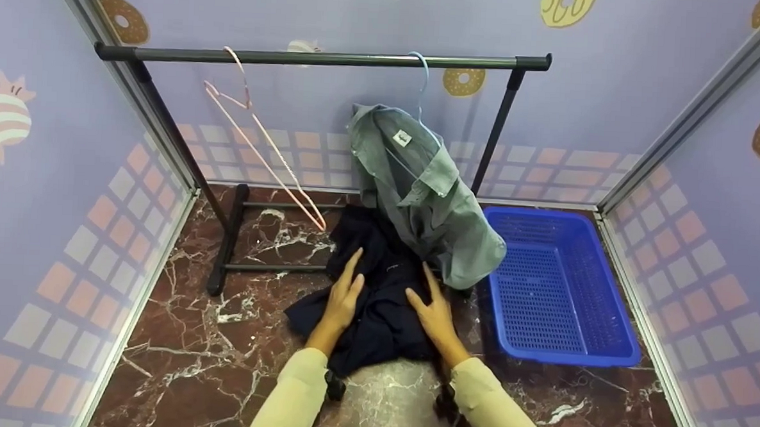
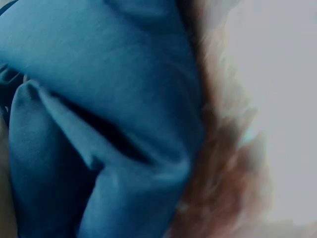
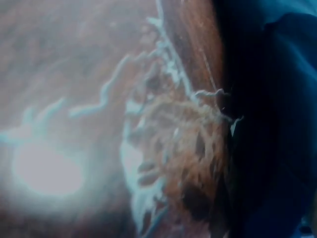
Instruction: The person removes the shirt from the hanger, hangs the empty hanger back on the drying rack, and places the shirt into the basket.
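A dark navy garment (image 1: 385, 323) lies crumpled on the marble floor between my two hands. My left hand (image 1: 343, 302) rests at its left side with the fingers extended over the cloth. On the opposite side, my right hand (image 1: 435, 312) has its fingers straight along the edge of the cloth. Folds of the navy garment (image 2: 114, 89) fill much of the left wrist view; in the right wrist view the garment (image 3: 282, 129) shows as a dark strip at the right. Just beyond, a grey-green collared shirt (image 1: 444, 223) hangs from a blue hanger (image 1: 422, 80), its lower part overlapping the navy cloth.
A dark metal clothes rack (image 1: 335, 59) spans the back, and a bare pink hanger (image 1: 273, 151) hangs at its left. To the right, a blue plastic basket (image 1: 606, 313) stands on the floor (image 1: 181, 365). Patterned panels (image 1: 52, 225) enclose the left, back and right sides.
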Demonstrator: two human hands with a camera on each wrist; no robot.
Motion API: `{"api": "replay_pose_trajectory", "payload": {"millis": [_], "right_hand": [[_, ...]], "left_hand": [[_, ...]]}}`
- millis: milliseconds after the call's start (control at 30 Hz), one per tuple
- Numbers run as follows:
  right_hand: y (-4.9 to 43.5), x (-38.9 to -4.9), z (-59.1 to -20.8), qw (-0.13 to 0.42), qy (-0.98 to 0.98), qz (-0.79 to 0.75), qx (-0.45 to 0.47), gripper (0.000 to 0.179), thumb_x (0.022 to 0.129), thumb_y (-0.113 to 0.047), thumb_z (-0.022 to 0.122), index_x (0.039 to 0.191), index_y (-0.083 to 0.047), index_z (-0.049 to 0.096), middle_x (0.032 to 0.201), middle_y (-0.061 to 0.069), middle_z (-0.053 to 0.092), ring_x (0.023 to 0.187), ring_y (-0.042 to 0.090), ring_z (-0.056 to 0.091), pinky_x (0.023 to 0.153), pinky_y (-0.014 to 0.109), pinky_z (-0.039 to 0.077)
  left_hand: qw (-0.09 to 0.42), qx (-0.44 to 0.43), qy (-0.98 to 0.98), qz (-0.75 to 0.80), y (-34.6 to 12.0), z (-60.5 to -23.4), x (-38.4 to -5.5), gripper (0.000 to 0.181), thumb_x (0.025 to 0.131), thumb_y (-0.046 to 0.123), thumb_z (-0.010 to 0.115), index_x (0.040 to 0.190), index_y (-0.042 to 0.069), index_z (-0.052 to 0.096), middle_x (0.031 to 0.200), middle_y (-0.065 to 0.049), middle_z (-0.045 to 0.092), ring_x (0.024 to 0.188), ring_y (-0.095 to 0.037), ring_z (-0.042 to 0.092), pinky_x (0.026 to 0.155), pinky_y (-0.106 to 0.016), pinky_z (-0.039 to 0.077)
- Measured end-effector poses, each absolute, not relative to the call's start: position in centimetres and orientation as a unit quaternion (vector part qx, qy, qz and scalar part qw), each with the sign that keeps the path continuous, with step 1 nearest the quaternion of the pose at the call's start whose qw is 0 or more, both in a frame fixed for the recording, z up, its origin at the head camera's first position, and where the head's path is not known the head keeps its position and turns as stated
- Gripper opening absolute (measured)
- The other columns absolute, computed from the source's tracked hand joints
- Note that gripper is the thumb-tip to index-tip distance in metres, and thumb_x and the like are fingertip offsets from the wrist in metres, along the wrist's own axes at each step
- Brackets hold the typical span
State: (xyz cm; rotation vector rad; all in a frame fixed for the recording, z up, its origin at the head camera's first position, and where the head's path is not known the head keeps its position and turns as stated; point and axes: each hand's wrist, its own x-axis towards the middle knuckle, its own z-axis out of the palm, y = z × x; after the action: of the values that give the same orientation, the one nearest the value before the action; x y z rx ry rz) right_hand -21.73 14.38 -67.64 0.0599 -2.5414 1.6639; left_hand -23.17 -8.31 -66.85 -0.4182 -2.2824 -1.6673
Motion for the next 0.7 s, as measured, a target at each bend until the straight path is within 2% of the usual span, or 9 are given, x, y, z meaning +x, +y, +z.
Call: {"api": "replay_pose_trajectory", "payload": {"millis": [200,433,700], "right_hand": [[13.7,-22.6,-67.4,0.016,-0.822,0.569,0.033,0.070,0.102,-0.041,0.063,0.164,-0.029,0.031,0.169,0.009,0.032,0.154,0.038,0.030,0.124,0.058,0.026],[12.9,-23.3,-67.0,-0.016,-0.808,0.585,0.064,0.068,0.105,-0.040,0.059,0.164,-0.029,0.028,0.171,0.006,0.027,0.156,0.035,0.026,0.126,0.058,0.023],[12.9,-23.3,-66.6,-0.021,-0.779,0.623,0.069,0.062,0.106,-0.024,0.058,0.163,-0.019,0.033,0.169,0.011,0.031,0.155,0.037,0.028,0.125,0.059,0.023]], "left_hand": [[0.153,-0.135,-0.783,-0.588,-6.8,-67.2,-22.5,0.053,0.107,0.014,0.044,0.159,0.006,0.038,0.163,-0.012,0.042,0.150,-0.035,0.039,0.124,-0.052,0.030],[0.166,-0.124,-0.780,-0.590,-4.9,-67.3,-22.0,0.055,0.106,0.017,0.049,0.159,0.008,0.039,0.162,-0.011,0.044,0.150,-0.033,0.041,0.124,-0.051,0.031],[0.173,-0.118,-0.763,-0.611,-3.7,-66.7,-21.1,0.054,0.104,0.014,0.047,0.157,0.003,0.040,0.160,-0.016,0.045,0.150,-0.035,0.040,0.125,-0.047,0.031]]}}
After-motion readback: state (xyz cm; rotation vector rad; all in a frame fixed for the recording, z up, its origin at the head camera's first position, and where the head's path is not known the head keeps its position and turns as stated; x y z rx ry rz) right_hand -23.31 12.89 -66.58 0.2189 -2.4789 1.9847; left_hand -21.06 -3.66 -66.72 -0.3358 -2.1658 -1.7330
